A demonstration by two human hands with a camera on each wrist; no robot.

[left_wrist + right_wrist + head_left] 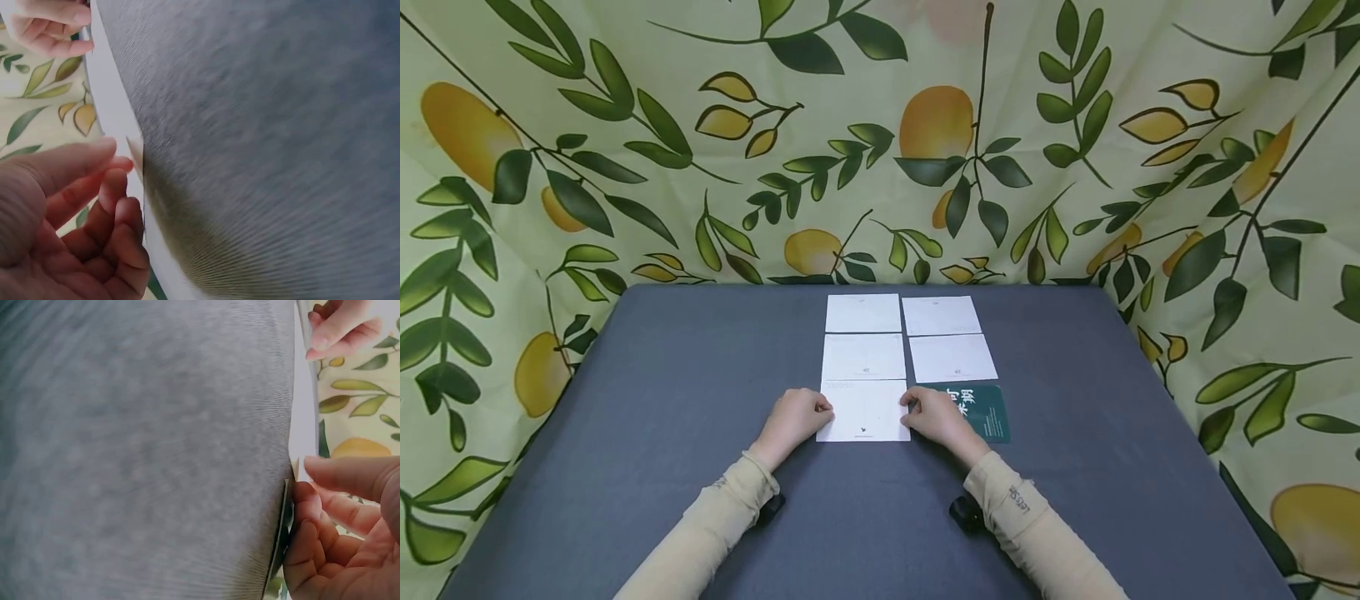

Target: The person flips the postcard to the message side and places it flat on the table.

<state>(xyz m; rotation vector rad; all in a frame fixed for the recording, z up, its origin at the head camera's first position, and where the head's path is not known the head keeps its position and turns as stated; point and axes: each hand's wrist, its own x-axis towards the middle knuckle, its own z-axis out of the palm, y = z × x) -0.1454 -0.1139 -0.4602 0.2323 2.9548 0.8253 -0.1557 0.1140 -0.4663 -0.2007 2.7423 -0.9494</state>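
A white card (863, 408) with a small dark mark near its lower edge lies nearest the person, at the bottom of the left column of cards. At its left edge, the left hand (793, 419) pinches it between thumb and forefinger, the other fingers curled in. The right hand (942, 419) pinches the opposite edge in the same way. Both wrist views show the card (112, 94) nearly edge-on, low against the cloth. Under and beside the right hand lies a dark green card (995, 414) with white lettering, partly hidden by that hand.
Above the held card, a white card (863, 358) and another white card (862, 313) continue the left column. Two more white cards, a nearer one (955, 357) and a farther one (942, 316), lie above the green card. A dark grey cloth (700, 367) covers the table; a leaf-patterned curtain (850, 92) hangs behind.
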